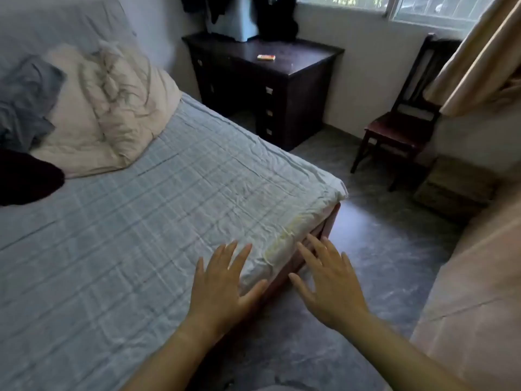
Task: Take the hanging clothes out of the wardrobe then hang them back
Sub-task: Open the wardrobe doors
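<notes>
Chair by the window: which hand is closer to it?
Right. The right hand is past the bed edge, on the side of the chair; the left hand is over the bed corner, farther off.

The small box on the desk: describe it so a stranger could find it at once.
Look past the bed to the dark wooden desk left of the window. On its top lies a small flat box. It is orange and yellow, the only bright thing there; the white object and dark clothes behind it are far larger.
</notes>
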The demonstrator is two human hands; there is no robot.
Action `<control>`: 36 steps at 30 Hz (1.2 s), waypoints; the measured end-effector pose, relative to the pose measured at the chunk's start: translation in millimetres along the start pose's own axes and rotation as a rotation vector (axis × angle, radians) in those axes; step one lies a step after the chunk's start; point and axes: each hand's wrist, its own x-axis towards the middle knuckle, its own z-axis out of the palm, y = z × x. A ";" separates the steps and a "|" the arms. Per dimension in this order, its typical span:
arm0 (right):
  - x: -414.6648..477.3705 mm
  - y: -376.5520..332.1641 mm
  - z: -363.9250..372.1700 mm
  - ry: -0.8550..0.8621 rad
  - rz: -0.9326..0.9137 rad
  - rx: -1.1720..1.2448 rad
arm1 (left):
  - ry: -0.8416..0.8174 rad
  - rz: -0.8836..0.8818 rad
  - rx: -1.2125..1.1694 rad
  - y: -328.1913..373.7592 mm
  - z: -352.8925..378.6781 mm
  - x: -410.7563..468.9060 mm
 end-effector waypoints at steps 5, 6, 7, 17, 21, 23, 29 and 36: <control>-13.7 10.8 0.3 -0.036 0.009 -0.006 | -0.053 0.018 -0.002 13.8 6.0 -7.2; -20.9 11.7 2.9 -0.042 0.005 0.004 | -0.051 0.037 0.005 18.6 8.8 -12.8; -26.5 14.6 3.1 -0.051 0.013 0.020 | -0.071 0.042 0.010 23.0 9.9 -16.3; -67.2 75.9 3.5 -0.034 0.172 0.276 | -0.186 0.087 -0.027 63.5 33.4 -21.0; -63.4 107.6 -2.1 -0.021 0.200 0.273 | -0.194 0.114 -0.050 86.1 49.4 -1.4; -57.0 123.5 -4.4 -0.009 0.246 0.278 | -0.208 0.132 -0.064 96.9 55.9 15.1; -20.7 170.7 -7.7 -0.017 0.314 0.254 | -0.255 0.207 -0.053 126.9 78.6 90.0; 85.1 243.1 -31.2 0.028 0.424 0.225 | -0.286 0.327 -0.066 173.5 103.7 243.4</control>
